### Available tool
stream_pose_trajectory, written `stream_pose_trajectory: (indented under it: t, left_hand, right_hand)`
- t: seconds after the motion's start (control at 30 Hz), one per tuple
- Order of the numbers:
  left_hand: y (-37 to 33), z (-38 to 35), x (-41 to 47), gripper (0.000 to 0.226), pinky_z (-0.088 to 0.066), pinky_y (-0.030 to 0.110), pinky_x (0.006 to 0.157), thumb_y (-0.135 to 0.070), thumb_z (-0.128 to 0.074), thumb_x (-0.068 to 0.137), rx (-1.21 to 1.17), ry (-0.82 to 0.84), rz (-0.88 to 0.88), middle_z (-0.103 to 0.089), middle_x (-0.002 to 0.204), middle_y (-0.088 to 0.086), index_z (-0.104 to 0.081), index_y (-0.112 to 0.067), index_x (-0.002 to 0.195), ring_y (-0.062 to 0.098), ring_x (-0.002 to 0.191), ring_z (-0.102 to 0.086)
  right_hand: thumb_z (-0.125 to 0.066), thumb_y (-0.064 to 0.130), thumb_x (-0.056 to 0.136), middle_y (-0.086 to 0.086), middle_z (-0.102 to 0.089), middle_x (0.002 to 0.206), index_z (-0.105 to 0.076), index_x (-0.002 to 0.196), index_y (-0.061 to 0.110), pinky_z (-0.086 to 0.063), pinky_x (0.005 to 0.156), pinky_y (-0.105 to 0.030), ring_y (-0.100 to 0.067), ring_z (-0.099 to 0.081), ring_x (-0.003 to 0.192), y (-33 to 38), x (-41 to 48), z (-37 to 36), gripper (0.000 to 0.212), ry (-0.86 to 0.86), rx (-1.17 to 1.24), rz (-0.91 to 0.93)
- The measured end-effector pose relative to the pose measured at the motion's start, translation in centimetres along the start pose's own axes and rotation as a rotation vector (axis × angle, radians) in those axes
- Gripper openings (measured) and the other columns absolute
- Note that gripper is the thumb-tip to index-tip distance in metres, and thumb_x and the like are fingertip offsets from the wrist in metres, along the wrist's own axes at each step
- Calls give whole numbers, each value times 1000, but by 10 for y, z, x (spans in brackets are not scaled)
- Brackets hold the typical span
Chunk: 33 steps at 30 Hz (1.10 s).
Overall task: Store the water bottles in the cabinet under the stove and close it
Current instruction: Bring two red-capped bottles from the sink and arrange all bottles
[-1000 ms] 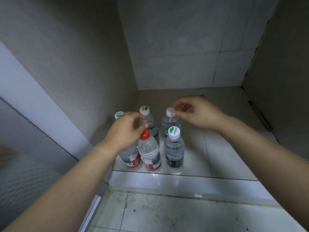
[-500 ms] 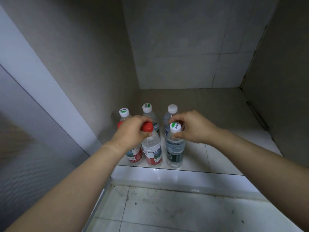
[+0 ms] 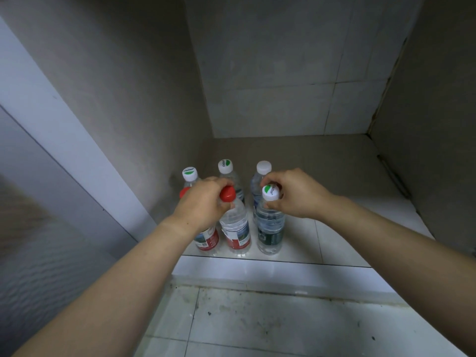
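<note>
Several water bottles stand in two rows at the front left of the open cabinet's tiled floor (image 3: 334, 235). My left hand (image 3: 203, 202) grips the neck of the red-capped bottle (image 3: 235, 228) in the front row's middle. It partly hides a second red-capped bottle (image 3: 207, 239) to the left. My right hand (image 3: 296, 193) holds the neck of the green-and-white-capped bottle (image 3: 270, 228) at the front right. Three bottles stand behind: two with green-and-white caps (image 3: 190, 173) (image 3: 225, 166) and one with a plain white cap (image 3: 263, 168).
The cabinet's grey left wall (image 3: 116, 99), back wall (image 3: 283, 86) and right wall (image 3: 438, 124) enclose the space. The open door (image 3: 51, 189) hangs at the left. A white sill (image 3: 270, 271) fronts the cabinet, with a dirty tiled floor (image 3: 283, 323) below.
My right hand came back from the white-capped rear bottle and closed on the front right bottle. My left hand shifted onto the middle red-capped bottle's neck. The view moved slightly.
</note>
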State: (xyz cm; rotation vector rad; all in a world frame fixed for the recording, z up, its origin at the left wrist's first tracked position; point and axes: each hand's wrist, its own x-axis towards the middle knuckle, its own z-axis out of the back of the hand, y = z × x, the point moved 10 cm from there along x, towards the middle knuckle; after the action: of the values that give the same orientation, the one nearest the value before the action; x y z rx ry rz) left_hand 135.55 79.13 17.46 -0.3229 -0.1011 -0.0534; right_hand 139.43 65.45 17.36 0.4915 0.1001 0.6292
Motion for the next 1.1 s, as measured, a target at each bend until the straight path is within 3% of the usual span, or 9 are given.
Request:
stream_pose_trajectory:
  t: [0.17,0.27,0.4,0.57,0.8,0.97,1.1]
  left_hand:
    - [5,27,-10,55,-49,39,90,-31,-73,76,96,-91,-79,-56,125,-4,-52,-29,127,19,113,-54]
    - [37,43,-16,51,-47,36,91,-30,-74,75,116,-122,48,-55,125,2,-56,-27,123,24,113,-55]
    - [73,35,-24,47,-46,32,82,-28,-76,73,44,-79,191,-63,112,6,-60,-22,117,27,100,-60]
    - [87,25,-25,38,-50,31,76,-29,-76,74,-90,-115,254,-69,95,2,-62,-24,109,23,83,-64]
    - [95,25,-20,40,-47,34,85,-20,-67,83,-29,-78,240,-68,109,9,-57,-20,121,29,98,-62]
    - [85,22,-23,42,-46,34,82,-19,-64,85,41,-20,162,-61,116,12,-52,-16,125,32,99,-60]
    - [75,19,-29,45,-50,43,79,-25,-56,87,192,34,138,-55,119,12,-43,-16,129,34,102,-57]
  right_hand:
    - [-74,29,75,-4,-62,118,-59,117,19,-37,79,-20,-18,-58,102,10,-2,5,45,-16,-49,60]
    - [-72,31,77,-4,-61,120,-58,120,18,-39,86,-23,-19,-56,107,28,2,9,47,-56,-62,126]
    - [-72,35,76,-4,-63,115,-59,119,18,-45,91,-33,-22,-57,106,53,18,0,48,-64,-68,178]
    - [-72,35,75,-4,-64,113,-62,114,20,-47,88,-34,-23,-56,105,71,36,-25,43,-14,-84,187]
    - [-70,28,77,-8,-66,109,-63,110,17,-50,84,-36,-25,-58,100,70,46,-39,35,9,-103,132]
    - [-71,28,77,-7,-66,111,-63,111,17,-49,85,-35,-24,-59,101,67,45,-40,37,-5,-77,123]
    - [-67,34,79,-6,-61,117,-57,118,19,-49,87,-40,-26,-57,105,67,37,-42,43,24,-103,132]
